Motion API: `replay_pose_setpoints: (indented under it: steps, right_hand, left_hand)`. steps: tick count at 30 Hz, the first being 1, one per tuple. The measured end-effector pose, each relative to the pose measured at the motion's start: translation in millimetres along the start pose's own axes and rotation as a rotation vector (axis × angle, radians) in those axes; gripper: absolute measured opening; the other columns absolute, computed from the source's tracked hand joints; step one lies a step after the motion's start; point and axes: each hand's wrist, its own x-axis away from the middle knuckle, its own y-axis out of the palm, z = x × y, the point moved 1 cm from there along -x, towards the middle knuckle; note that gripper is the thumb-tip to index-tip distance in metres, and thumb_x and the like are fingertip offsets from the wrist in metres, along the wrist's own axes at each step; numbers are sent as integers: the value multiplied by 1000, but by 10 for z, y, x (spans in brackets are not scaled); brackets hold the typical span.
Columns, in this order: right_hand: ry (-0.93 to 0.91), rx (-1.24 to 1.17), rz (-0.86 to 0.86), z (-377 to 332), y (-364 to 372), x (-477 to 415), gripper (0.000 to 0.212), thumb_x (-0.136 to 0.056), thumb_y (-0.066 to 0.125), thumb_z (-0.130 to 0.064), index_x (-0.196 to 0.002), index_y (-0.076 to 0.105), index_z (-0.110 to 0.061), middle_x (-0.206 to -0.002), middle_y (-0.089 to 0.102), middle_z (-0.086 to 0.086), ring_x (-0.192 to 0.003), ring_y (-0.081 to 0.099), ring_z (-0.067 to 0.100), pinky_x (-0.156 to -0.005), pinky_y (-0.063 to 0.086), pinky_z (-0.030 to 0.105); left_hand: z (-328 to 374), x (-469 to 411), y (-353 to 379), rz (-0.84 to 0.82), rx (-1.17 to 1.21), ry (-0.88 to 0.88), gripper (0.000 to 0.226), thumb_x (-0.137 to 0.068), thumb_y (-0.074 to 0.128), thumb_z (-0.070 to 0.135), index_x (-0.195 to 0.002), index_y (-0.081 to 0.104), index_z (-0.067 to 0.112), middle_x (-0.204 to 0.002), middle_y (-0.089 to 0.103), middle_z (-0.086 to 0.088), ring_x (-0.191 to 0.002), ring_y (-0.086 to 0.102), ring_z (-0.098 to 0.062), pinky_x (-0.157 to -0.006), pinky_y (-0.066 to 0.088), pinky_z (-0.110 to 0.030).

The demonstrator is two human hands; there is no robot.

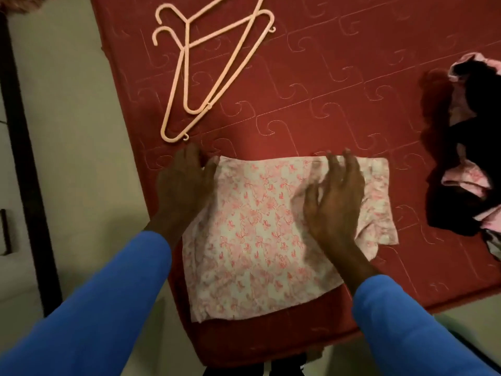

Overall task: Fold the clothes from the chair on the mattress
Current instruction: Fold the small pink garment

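Hangers (185, 50): two, pink, lay crossed on mattress (352, 77), upper left.
Left hand (187, 185): grip spread, flat at left edge of cloth (252, 234).
Cloth: floral, lay flat at mattress's near edge.
Right hand (336, 196): grip spread, fingertips on cloth's upper right.
Pile (471, 147): black and pink clothes, lay far right.

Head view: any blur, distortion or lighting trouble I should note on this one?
Head view: dim, warm light and soft focus throughout, with the right hand slightly smeared. Head view: wide-angle bending slants the edges of the mattress. Head view: the dark clothes pile at the right loses detail in shadow, and there is no glare.
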Motion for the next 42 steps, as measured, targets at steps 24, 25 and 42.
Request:
replay_pose_setpoints:
  steps: [24,25,42]
  right_hand:
    - [-253,374,-223,74,738,133,79,-100,29,-59,-166,3,-25,-174,-8,8,-160,-10,30,-127,4,60]
    - [-257,374,-219,79,744,132,79,-100,29,-59,-166,3,-25,-174,-8,8,-160,-10,30,-127,5,59]
    - [-298,339,-164,113,778,157,78,-100,28,-62,-166,7,-26,-174,-4,8,-160,-10,30,-127,2,58]
  left_hand:
    - [-26,-926,-47,229,38,-293,57,-96,55,57,-140,46,21,-139,52,-9,-132,48,-31,-109,38,-53]
    - [31,-975,-53,225,1,-250,58,-96,56,57,-141,45,21,-140,52,-10,-132,48,-31,-108,37,-53]
    - [460,-178,-277,-38,870,-324,7,-102,63,17,-106,69,15,-89,69,-3,-63,63,-4,-55,52,-17]
